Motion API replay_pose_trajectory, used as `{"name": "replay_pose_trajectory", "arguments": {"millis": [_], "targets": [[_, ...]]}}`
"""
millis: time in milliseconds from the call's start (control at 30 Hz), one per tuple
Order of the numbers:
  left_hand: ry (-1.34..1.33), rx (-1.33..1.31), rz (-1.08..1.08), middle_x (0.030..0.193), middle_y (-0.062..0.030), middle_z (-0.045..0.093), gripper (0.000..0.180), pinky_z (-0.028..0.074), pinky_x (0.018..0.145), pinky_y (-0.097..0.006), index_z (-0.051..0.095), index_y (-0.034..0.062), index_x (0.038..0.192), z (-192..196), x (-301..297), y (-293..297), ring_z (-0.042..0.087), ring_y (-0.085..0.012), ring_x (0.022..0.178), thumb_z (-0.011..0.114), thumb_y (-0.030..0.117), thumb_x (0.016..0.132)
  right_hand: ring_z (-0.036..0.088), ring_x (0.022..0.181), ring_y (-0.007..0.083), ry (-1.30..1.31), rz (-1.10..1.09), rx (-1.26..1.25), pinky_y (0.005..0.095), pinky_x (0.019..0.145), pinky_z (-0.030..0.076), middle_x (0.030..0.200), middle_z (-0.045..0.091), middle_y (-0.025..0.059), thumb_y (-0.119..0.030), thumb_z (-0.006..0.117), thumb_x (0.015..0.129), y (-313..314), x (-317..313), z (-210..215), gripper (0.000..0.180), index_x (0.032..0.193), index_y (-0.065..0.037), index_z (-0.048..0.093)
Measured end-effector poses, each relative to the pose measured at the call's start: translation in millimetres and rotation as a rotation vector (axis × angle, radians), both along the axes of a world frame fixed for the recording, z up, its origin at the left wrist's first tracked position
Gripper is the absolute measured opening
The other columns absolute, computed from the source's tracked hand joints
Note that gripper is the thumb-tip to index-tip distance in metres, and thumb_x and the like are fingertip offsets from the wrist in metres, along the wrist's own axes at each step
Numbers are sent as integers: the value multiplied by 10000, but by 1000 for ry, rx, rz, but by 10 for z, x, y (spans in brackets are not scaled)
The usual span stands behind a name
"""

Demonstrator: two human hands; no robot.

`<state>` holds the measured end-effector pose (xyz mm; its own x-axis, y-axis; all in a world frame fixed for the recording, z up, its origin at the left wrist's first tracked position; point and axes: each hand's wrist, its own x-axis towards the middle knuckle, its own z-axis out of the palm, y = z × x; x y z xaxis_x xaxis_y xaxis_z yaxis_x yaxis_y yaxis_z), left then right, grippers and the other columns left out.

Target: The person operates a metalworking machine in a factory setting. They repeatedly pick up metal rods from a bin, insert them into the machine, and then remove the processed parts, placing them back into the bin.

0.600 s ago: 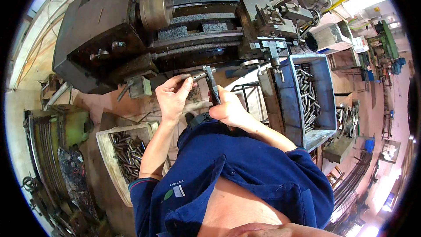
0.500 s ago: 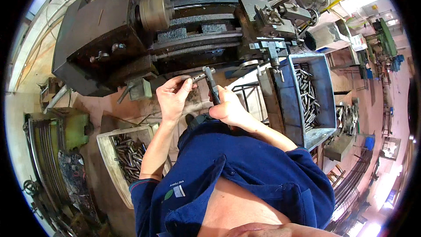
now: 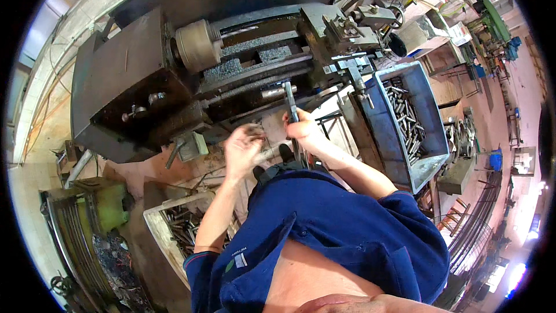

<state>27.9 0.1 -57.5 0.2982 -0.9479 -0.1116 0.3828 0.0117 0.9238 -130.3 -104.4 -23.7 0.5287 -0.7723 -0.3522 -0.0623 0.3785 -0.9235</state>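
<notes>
Left hand [image 3: 243,149] has just drawn back from the slim dark metal caliper [image 3: 291,107], fingers blurred, grip unreadable; right hand [image 3: 302,133] stays clenched around it; the measuring looks done.

Dark blue short-sleeved shirt [image 3: 341,226]; left sleeve [image 3: 223,264] has red-edged cuff, small green-and-white patch. Forearms bare.

The left hand [image 3: 243,148] has let go of the caliper [image 3: 291,107], apparently; right hand [image 3: 305,130] lifted it.
</notes>
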Motion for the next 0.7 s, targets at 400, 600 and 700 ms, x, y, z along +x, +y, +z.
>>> {"name": "replay_pose_trajectory", "arguments": {"millis": [400, 600, 700], "targets": [[11, 74, -331, 1122, -100, 534, 677, 481, 857, -316, 359, -15, 1272, -105, -385, -1247, 556, -180, 1008, 685, 65, 684, 415, 657, 101, -71, -198, -214, 256, 558, 373, 691, 463, 11, -56, 579, 639, -1194, 564, -137, 175, 775, -34, 470], [232, 192, -294, 1081, -90, 560, 686, 476, 870, -319, 395, -1, 1228, 12, -348, -1626, 579, -182, 974, 713, 70, 625, 464, 648, 145, 35, -99, -230, 303, 573, 422, 689, 505, 63, -88, 587, 637, -1654, 645, -210, 211, 789, 15, 484], [242, 167, -246, 1075, -96, 553, 693, 438, 918, -324, 409, -20, 1190, 16, -367, -1696, 546, -177, 1018, 746, 90, 595, 451, 630, 129, 16, -63, -127, 292, 542, 402, 671, 491, 42, -80, 583, 641, -1723, 650, -161, 184, 775, -1, 484]]}}
